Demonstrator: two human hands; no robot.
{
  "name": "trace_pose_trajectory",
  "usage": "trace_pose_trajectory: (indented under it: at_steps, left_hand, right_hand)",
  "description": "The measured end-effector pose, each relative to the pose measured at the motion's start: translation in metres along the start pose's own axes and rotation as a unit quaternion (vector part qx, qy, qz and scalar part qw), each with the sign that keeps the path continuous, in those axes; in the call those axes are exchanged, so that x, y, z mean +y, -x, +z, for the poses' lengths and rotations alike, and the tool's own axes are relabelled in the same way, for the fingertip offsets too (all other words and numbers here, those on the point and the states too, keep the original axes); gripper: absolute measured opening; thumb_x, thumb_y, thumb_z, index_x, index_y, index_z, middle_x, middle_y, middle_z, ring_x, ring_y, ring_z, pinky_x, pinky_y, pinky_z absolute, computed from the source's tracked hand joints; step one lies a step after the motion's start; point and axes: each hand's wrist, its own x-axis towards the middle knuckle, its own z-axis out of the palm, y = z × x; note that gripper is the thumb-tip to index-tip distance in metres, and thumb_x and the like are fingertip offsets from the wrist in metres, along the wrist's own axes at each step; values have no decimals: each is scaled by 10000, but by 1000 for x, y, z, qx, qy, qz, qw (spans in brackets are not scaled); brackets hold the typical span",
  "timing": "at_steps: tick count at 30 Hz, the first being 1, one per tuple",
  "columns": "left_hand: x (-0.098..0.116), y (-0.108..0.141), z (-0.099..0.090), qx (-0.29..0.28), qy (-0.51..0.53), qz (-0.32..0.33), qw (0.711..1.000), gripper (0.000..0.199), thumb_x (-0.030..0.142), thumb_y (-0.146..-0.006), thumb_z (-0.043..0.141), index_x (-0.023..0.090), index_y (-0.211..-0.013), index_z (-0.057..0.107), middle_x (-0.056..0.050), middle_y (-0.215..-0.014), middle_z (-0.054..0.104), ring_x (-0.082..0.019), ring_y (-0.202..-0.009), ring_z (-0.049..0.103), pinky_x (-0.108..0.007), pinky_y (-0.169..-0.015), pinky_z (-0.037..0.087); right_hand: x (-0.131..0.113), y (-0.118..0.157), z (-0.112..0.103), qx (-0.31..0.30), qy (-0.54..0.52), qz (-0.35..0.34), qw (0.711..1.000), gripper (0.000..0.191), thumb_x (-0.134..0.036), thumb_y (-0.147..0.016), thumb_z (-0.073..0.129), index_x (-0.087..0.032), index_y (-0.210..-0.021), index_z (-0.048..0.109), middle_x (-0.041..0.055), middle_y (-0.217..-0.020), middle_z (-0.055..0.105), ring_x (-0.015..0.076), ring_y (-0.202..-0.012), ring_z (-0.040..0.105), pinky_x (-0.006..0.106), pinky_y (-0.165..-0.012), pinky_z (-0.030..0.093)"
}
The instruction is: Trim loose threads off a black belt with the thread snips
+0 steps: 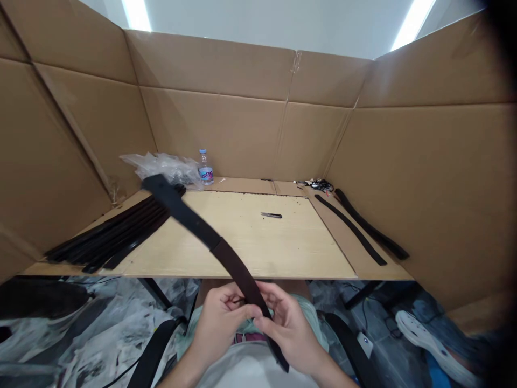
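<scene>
In the head view, a dark leather belt strap (pixel 238 269) is gripped by both the left hand (pixel 220 328) and the right hand (pixel 288 337), just behind the board's front edge, its long end raised toward 11 o'clock above a pale wooden board (pixel 291 253). Thread snips (pixel 271 215) are left well apart at 12 o'clock. A stack of black straps (pixel 113 234) is laid along the board's left edge at 10 o'clock, and two black straps (pixel 359 226) beyond its right edge at 2 o'clock, with cardboard walls (pixel 226 108) rising behind.

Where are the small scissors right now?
In the head view, the small scissors lie on the pale wooden board, right of centre and toward its far edge, to the right of the dark strap.
</scene>
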Motion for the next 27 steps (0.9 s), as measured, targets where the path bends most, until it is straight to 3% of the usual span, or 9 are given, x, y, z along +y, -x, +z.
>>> trace_pose_trajectory:
  at_steps: [3, 6, 10, 15, 18, 21, 24, 27]
  left_hand:
    - [-1, 2, 3, -15, 17, -14, 1000, 201, 265, -648, 776, 107, -673, 655, -27, -626, 659, -111, -541, 587, -185, -518, 469]
    - [-2, 2, 4, 1, 41, -10, 999, 275, 287, -650, 771, 129, -576, 559, 0, -515, 603, -129, -447, 571, -204, -444, 449]
    - [-2, 0, 2, 17, 34, 8, 999, 292, 294, -662, 762, 138, -579, 530, 9, -533, 599, -141, -472, 593, -220, -482, 472]
    - [-3, 0, -2, 4, -19, 1, 1000, 255, 254, -590, 817, 104, -642, 617, -13, -616, 638, -94, -568, 569, -154, -532, 434]
    - [-4, 0, -1, 5, -13, -20, 1000, 302, 307, -626, 790, 108, -571, 570, 16, -513, 570, -57, -453, 482, -138, -438, 355]
    - [-4, -1, 0, 7, -10, -21, 1000, 301, 325, -659, 763, 114, -579, 564, 5, -516, 590, -68, -442, 499, -146, -433, 368]
    - [-3, -4, -1, 34, -8, 4, 999, 298, 304, -669, 758, 117, -568, 549, -12, -548, 625, -86, -517, 557, -150, -502, 427]
    - [-2, -5, -2, 42, 9, 9, 999, 284, 248, -619, 794, 119, -576, 546, -3, -579, 636, -88, -560, 573, -146, -537, 447]
  right_hand:
    - [5, 1, 2, 10, -11, 25, 1000, 276, -309, -745, 741, -169, -922, 584, 52, -908, 612, 159, -789, 577, 281, -676, 502]
    - [11, 3, 2, 14, -23, 16, 999, 236, -369, -839, 637, -174, -894, 516, 23, -789, 582, 123, -629, 554, 232, -515, 451]
    - [11, 5, 1, 20, -13, 8, 1000, 233, -402, -917, 519, -170, -920, 511, 14, -722, 582, 105, -628, 539, 234, -595, 433]
    - [4, 1, 1, -2, 1, 13, 1000, 354, -281, -764, 731, -188, -1049, 542, 50, -969, 611, 163, -940, 576, 290, -851, 461]
    - [8, 2, 1, -11, -26, 40, 999, 356, -282, -705, 774, -198, -876, 473, 15, -862, 585, 146, -758, 587, 242, -596, 507]
    - [13, 5, -1, -11, -35, 53, 998, 367, -347, -772, 712, -216, -862, 381, -21, -790, 546, 87, -527, 511, 182, -411, 393]
    - [13, 6, -2, 4, 4, 21, 1000, 235, -387, -889, 571, -197, -934, 440, -22, -746, 531, 64, -545, 468, 181, -489, 379]
    - [8, 4, -1, 8, 17, -16, 1000, 214, -367, -912, 543, -193, -1033, 514, 0, -780, 556, 97, -710, 525, 223, -681, 442]
